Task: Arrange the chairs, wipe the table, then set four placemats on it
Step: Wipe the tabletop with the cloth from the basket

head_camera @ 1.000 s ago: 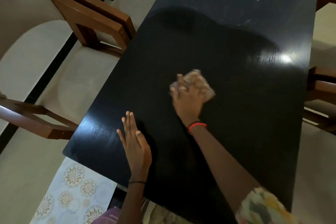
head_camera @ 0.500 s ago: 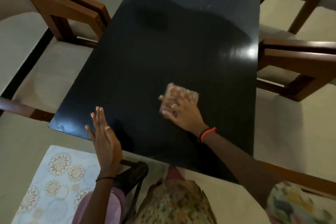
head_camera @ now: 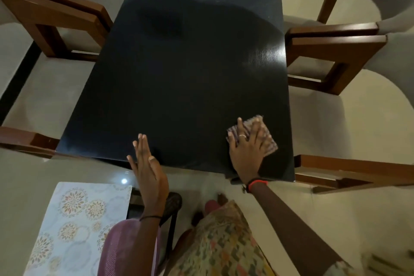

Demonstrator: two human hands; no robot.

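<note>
Pressing the folded cloth flat under your right hand, fingers spread, at the near right corner of the black table, you hold your left hand (fingers straight, holding nothing) at the near edge, and overlapping strokes should reach the streaked far end.

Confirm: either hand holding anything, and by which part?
Nothing gripped. Right hand presses the cloth flat on the table, fingers spread over its middle. Left hand holds nothing.

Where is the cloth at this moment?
In the head view, the cloth lies on the black table by its near right corner, pressed flat under the right hand.
</note>
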